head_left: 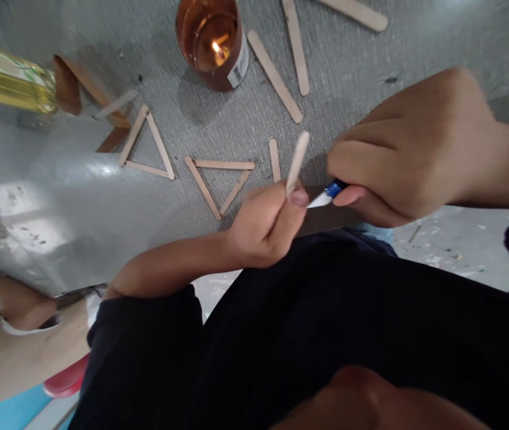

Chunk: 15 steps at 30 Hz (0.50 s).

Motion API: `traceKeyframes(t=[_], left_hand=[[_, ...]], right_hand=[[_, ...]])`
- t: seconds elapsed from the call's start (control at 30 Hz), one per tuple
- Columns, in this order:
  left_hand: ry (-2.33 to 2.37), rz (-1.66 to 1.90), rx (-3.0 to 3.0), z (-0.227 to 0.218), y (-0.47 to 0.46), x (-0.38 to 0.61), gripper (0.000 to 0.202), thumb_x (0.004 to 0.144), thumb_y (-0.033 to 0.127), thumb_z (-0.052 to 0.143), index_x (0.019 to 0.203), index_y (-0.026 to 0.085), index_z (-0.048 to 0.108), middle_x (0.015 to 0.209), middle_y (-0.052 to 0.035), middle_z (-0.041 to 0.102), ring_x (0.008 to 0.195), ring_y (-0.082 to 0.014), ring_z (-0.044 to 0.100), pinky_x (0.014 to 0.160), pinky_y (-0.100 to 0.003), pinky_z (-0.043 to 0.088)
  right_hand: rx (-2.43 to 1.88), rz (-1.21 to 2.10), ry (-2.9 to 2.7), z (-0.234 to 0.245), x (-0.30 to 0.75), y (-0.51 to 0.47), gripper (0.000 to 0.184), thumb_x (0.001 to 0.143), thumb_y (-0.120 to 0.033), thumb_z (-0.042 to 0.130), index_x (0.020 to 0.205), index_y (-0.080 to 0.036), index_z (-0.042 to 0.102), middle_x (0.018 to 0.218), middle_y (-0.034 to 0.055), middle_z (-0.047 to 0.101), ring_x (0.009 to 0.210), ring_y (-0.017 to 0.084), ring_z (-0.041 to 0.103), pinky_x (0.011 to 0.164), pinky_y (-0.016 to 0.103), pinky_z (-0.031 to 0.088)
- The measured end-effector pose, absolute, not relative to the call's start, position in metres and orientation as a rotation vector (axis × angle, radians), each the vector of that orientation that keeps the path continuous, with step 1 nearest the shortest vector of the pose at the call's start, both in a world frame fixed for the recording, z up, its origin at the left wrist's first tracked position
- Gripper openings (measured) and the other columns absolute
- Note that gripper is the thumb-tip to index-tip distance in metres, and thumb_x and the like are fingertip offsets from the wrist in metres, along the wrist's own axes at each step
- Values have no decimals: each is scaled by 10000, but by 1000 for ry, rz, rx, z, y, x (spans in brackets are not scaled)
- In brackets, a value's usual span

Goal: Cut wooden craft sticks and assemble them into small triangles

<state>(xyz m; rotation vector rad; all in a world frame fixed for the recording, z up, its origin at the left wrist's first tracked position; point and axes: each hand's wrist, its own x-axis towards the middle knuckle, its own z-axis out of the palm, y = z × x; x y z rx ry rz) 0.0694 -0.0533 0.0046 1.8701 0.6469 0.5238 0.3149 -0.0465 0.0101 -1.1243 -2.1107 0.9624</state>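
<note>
Grey textured table (147,60), littered pale floor (442,245) below, left fingers (299,198) pinching wooden stick (298,161), right fingers (348,196) gripping blue-handled blade (328,193)

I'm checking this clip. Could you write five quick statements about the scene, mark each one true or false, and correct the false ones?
1. The left hand grips a stick. True.
2. The right hand holds nothing. False: it holds a blue-ended tool.
3. The candle is lit. True.
4. No triangle is in view. False: there are two stick triangles.
5. In the picture, the bottle is left of the candle. True.
</note>
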Motion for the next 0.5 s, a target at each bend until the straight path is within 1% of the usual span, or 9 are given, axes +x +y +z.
traceKeyframes(t=[0.07, 0.13, 0.2, 0.23, 0.27, 0.33, 0.37, 0.43, 0.5], left_hand=[[704, 635, 1683, 8, -51, 69, 369, 1164, 349, 378, 824, 227, 453, 615, 49, 446, 519, -83, 441, 499, -276, 354], [694, 704, 1531, 11, -49, 70, 396, 1152, 378, 445, 788, 224, 461, 599, 51, 455, 500, -77, 426, 495, -284, 357], [660, 691, 1429, 12, -48, 71, 414, 1147, 400, 462, 773, 222, 477, 594, 52, 483, 480, -69, 436, 484, -282, 365], [648, 691, 1377, 11, -49, 71, 428, 1142, 409, 473, 758, 221, 477, 583, 53, 481, 469, -68, 436, 474, -279, 362], [640, 698, 1332, 10, -49, 72, 440, 1136, 420, 484, 744, 220, 478, 568, 55, 473, 455, -66, 430, 460, -273, 351], [617, 711, 1283, 7, -51, 73, 454, 1128, 442, 487, 733, 220, 481, 542, 60, 460, 434, -65, 419, 444, -262, 346], [609, 708, 1270, 5, -51, 74, 456, 1125, 455, 486, 735, 220, 484, 539, 59, 465, 434, -65, 421, 445, -257, 354], [575, 708, 1256, 3, -51, 73, 452, 1120, 475, 491, 750, 215, 499, 554, 56, 487, 449, -61, 434, 455, -245, 369], [551, 683, 1259, 3, -50, 71, 446, 1122, 475, 502, 769, 204, 533, 574, 54, 499, 475, -52, 448, 480, -231, 394]], right_hand=[[-1067, 772, -2128, 14, 317, -44, 631, 982, -774, 609, 728, -212, 476, 537, -18, 363, 509, 92, 179, 438, 326, 71], [-1099, 700, -2083, 17, 319, -40, 496, 1083, -648, 473, 821, -231, 535, 610, -5, 459, 528, 88, 309, 481, 334, 231], [-1169, 795, -1968, 17, 321, -33, 328, 1094, -520, 499, 943, -241, 580, 760, 20, 551, 655, 105, 475, 606, 341, 370], [-1167, 869, -1904, 15, 322, -29, 237, 1075, -471, 560, 1017, -243, 581, 871, 31, 598, 734, 114, 532, 666, 340, 410], [-1141, 938, -1838, 12, 323, -25, 193, 1045, -424, 629, 1092, -248, 566, 1000, 38, 629, 809, 122, 570, 714, 336, 438], [-1024, 1063, -1748, 2, 324, -18, 332, 989, -321, 714, 1241, -273, 505, 1264, 38, 623, 903, 117, 610, 751, 311, 479], [-952, 1115, -1737, -3, 325, -15, 413, 967, -269, 727, 1301, -290, 486, 1351, 35, 595, 932, 110, 619, 764, 295, 501], [-853, 1195, -1785, -12, 325, -11, 591, 928, -176, 724, 1436, -324, 460, 1422, 29, 546, 973, 91, 613, 806, 250, 534], [-867, 1222, -1865, -17, 325, -9, 733, 902, -105, 702, 1547, -336, 443, 1417, 27, 544, 983, 69, 600, 850, 191, 548]])
